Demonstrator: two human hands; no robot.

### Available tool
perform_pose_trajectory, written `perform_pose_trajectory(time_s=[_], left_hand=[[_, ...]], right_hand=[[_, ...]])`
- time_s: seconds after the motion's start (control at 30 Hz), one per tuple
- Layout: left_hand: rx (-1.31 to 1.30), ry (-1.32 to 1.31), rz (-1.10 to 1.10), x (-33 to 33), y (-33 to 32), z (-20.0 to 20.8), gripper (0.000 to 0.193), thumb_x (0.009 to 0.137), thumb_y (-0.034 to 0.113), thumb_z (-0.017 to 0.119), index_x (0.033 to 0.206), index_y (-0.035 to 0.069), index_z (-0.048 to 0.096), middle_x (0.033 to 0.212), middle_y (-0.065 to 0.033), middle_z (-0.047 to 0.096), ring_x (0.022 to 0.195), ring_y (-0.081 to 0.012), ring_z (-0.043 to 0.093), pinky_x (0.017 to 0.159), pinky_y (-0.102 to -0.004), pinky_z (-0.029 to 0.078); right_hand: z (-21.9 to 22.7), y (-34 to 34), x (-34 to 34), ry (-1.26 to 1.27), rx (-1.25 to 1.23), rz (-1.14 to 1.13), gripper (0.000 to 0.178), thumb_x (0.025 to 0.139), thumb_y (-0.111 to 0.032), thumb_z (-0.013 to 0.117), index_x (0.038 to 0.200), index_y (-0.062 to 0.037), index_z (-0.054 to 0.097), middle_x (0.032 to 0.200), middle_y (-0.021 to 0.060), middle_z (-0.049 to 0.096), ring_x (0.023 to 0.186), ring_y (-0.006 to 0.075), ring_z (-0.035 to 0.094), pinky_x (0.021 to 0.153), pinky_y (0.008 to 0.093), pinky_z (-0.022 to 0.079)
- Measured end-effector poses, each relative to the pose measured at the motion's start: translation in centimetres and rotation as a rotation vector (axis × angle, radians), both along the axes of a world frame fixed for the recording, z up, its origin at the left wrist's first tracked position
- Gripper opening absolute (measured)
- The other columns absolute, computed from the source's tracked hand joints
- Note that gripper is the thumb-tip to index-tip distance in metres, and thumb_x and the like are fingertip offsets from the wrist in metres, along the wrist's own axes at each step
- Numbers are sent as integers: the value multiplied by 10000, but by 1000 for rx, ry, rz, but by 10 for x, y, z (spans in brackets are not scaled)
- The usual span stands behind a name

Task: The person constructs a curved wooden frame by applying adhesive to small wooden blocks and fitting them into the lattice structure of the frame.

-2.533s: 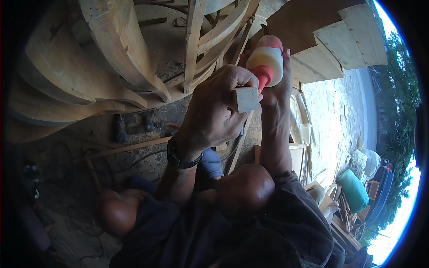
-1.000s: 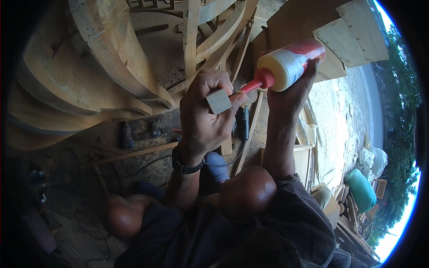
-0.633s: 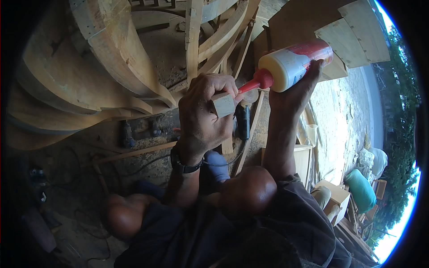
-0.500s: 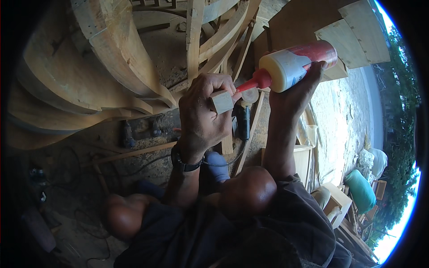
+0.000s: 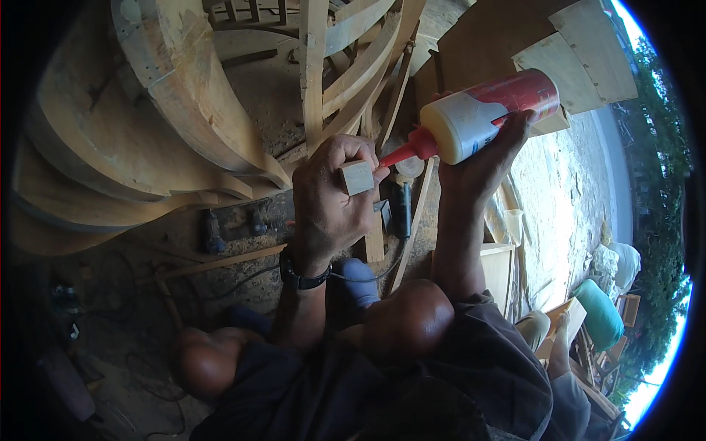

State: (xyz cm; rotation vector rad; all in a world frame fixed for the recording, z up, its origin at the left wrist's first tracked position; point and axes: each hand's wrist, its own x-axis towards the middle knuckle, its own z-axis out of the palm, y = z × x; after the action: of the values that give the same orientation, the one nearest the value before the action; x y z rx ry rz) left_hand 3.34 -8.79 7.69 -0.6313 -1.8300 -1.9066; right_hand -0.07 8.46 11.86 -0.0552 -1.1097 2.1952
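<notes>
My left hand (image 5: 334, 195) is closed round a small square-ended piece of wood (image 5: 357, 178), its pale end facing up; the rest of it is hidden in the fist. My right hand (image 5: 478, 158) grips a large glue bottle (image 5: 489, 110) with a red and white label, tipped on its side. The bottle's red nozzle (image 5: 404, 152) points left, its tip right by the fingers of my left hand and the wood. Whether glue is coming out cannot be made out.
Large curved wooden pieces (image 5: 198, 95) stand at the left, with slatted wooden framing (image 5: 353, 81) ahead. A corded power tool (image 5: 401, 202) lies on the floor below my hands. Boards (image 5: 581, 55) lean at the far right. Another person's arm (image 5: 560, 353) shows at the lower right, near a green sack (image 5: 599, 314).
The bottle has shifted slightly left and down with its nozzle still at my left hand. At the lower right, the other person's arm has come further into view.
</notes>
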Motion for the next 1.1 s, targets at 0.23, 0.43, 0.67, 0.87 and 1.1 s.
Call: perform_pose_trajectory(time_s=[0.23,0.43,0.67,0.87,1.1], left_hand=[[38,-40,-54,2,-1,-2,241,837,-53,704,885,25,481,805,-86,582,720,-121,532,682,-250,467],[85,27,-18,0,4,-1,237,848,-56,686,869,34,467,783,-72,550,715,-123,515,699,-261,450],[61,145,80,-2,4,-12,254,844,-81,659,880,57,449,782,-48,505,715,-111,478,682,-245,407],[119,120,86,0,5,-7,330,830,-66,695,974,64,427,889,-81,538,815,-123,507,770,-257,427],[98,170,113,-5,4,-10,291,822,-24,733,903,57,466,845,-96,605,790,-176,597,734,-291,484]], right_hand=[[2,-5,4,1,4,30,503,1004,-529,458,1215,-75,505,1039,71,615,913,184,614,818,353,519],[-1,-4,0,-26,8,-43,556,995,-548,461,1268,-63,473,1101,81,598,959,199,604,849,371,513],[-2,-9,-1,-4,-78,-28,621,993,-563,452,1366,-68,416,1199,87,555,1075,214,572,942,387,484],[0,-4,1,29,-63,-24,623,989,-564,463,1366,-72,408,1205,82,549,1080,213,569,941,392,482],[1,-10,-2,-5,-91,24,568,984,-551,490,1277,-65,466,1104,77,589,988,197,597,891,385,499]])
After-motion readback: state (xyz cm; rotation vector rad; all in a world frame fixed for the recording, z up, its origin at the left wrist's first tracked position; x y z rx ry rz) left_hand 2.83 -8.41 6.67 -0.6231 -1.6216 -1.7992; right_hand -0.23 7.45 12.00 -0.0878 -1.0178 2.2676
